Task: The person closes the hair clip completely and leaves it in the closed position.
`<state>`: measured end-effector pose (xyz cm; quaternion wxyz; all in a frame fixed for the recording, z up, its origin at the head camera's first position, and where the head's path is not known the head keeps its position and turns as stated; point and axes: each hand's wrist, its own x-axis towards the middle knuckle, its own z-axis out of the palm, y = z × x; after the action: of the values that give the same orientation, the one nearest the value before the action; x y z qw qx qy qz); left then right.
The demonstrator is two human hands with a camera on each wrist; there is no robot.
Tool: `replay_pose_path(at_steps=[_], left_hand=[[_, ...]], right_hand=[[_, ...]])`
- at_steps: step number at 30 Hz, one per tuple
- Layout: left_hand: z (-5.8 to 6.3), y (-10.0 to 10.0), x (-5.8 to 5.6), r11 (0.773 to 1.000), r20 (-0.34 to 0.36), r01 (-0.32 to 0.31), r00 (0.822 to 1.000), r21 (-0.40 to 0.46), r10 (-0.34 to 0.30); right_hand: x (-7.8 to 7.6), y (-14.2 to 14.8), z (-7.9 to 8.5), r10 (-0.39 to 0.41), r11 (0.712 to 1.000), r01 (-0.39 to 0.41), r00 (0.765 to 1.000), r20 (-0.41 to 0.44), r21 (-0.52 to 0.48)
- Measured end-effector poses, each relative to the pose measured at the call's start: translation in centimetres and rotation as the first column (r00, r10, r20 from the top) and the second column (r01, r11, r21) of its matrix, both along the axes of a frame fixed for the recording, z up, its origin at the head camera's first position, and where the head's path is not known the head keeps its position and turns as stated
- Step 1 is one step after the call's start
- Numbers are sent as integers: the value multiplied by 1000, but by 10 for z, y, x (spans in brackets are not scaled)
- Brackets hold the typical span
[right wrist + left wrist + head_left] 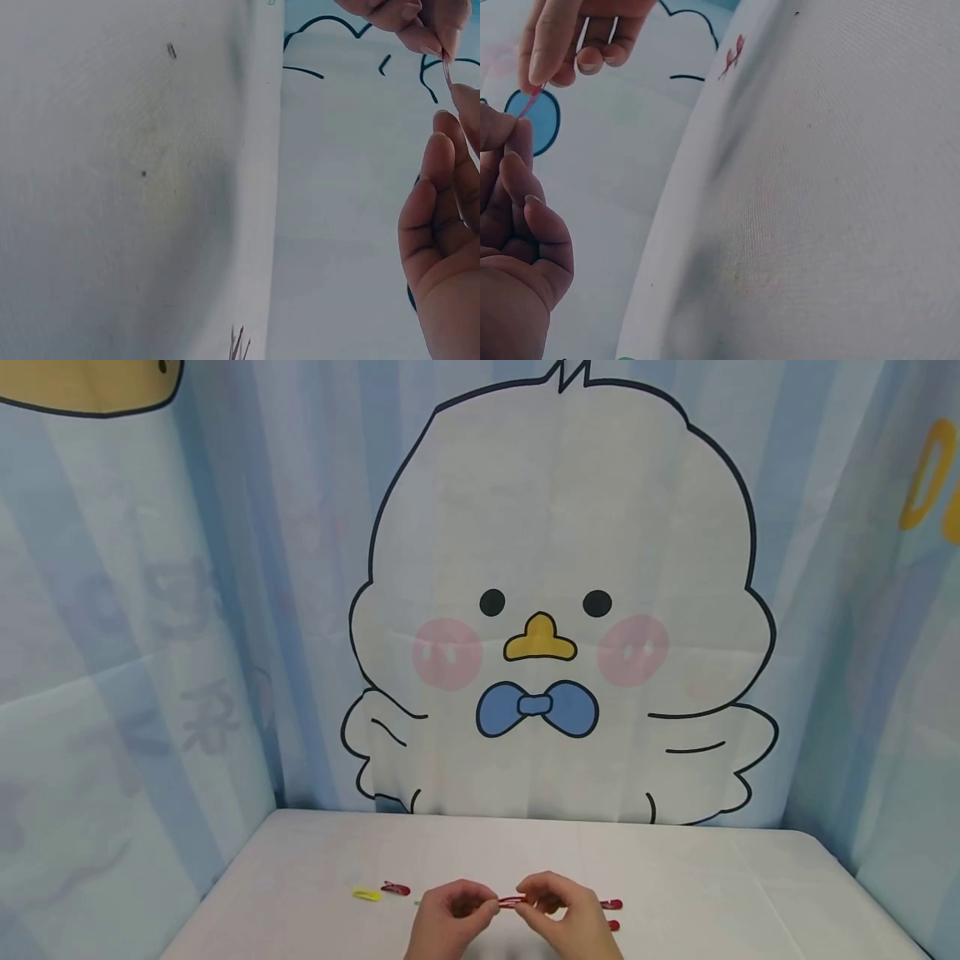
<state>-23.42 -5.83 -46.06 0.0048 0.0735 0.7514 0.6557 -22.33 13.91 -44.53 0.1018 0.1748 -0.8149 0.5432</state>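
A slim red snap hair clip (pixel 512 902) is held level between both hands, above the white table. My left hand (pixel 452 917) pinches its left end between thumb and forefinger. At the other end, the thumb and fingertips of my right hand (pixel 564 917) pinch it. Fingertips cover both ends, so only the middle shows. In the left wrist view the clip (pixel 530 103) appears as a thin pink-red strip joining the two hands. The right wrist view shows it edge-on as a narrow line (pixel 447 69), with the right hand's other fingers loosely bent.
Left of the hands lie a yellow hair clip (pixel 367 894) and a dark red one (pixel 396 888). Two more red clips (pixel 612 904) (pixel 613 925) poke out from behind the right hand. The white table (pixel 720 893) ends at a curtain (pixel 555 768) printed with a cartoon bird.
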Motion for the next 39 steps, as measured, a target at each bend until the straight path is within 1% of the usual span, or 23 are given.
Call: replay_pose_path(at_steps=[7, 15, 22, 26, 29, 34, 39], left_hand=[[1, -1, 1, 1000, 26, -3, 1000, 3, 3], [2, -3, 1, 1000, 50, 15, 999, 11, -15], [3, -4, -1, 999, 43, 37, 998, -1, -36], [3, -5, -1, 998, 30, 55, 998, 3, -55], [3, -6, -2, 998, 27, 68, 997, 4, -68], [0, -12, -3, 997, 16, 80, 997, -4, -80], [0, -23, -3, 998, 9, 56, 998, -24, -56]], right_hand=[[-2, 2, -2, 40, 996, -37, 999, -36, 84], [-3, 2, -1, 80, 985, -68, 994, -76, 157], [-6, 4, -1, 118, 981, -86, 976, -184, 175], [-8, 5, 0, 128, 980, -92, 969, -211, 175], [-8, 6, 0, 128, 979, -92, 972, -196, 183], [-6, 8, 1, 123, 975, -94, 983, -138, 199], [-5, 9, 2, 108, 975, -87, 990, -92, 206]])
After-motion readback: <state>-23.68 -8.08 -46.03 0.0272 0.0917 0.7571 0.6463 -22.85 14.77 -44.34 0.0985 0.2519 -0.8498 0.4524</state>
